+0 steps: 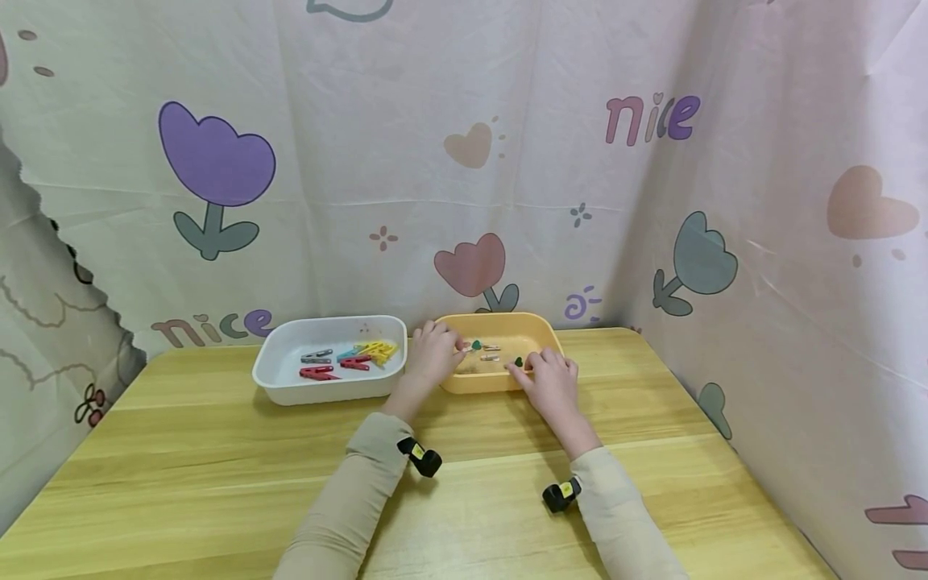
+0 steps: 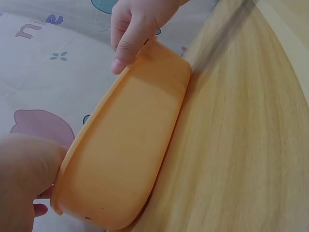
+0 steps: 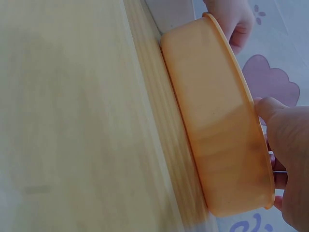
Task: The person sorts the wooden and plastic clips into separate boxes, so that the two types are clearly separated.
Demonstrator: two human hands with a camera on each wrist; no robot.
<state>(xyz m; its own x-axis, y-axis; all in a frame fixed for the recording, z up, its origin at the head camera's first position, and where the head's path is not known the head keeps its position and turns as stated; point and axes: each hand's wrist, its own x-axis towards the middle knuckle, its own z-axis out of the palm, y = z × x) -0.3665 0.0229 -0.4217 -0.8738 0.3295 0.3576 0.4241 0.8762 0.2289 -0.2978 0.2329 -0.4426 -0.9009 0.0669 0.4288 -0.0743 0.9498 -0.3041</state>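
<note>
An orange tray [image 1: 478, 383] stands at the back of the table, with several small wooden clips [image 1: 490, 358] and two small green pieces lying in it. My left hand [image 1: 433, 354] reaches over its left side, fingertips right beside one green piece [image 1: 476, 345]; I cannot tell whether they pinch it. Over the front right rim comes my right hand [image 1: 554, 385], thumb and forefinger apart around the other green piece [image 1: 518, 362]. In the right wrist view this hand's thumb [image 3: 270, 107] lies at the rim, its other fingers partly hidden behind the wall.
Left of the orange tray stands a white tray [image 1: 326, 392] holding red clips [image 1: 316, 373], grey clips [image 1: 316, 357], yellow clips [image 1: 377, 351] and a blue one. A printed cloth [image 1: 326, 161] hangs right behind both trays. Bare wood [image 1: 478, 499] lies in front.
</note>
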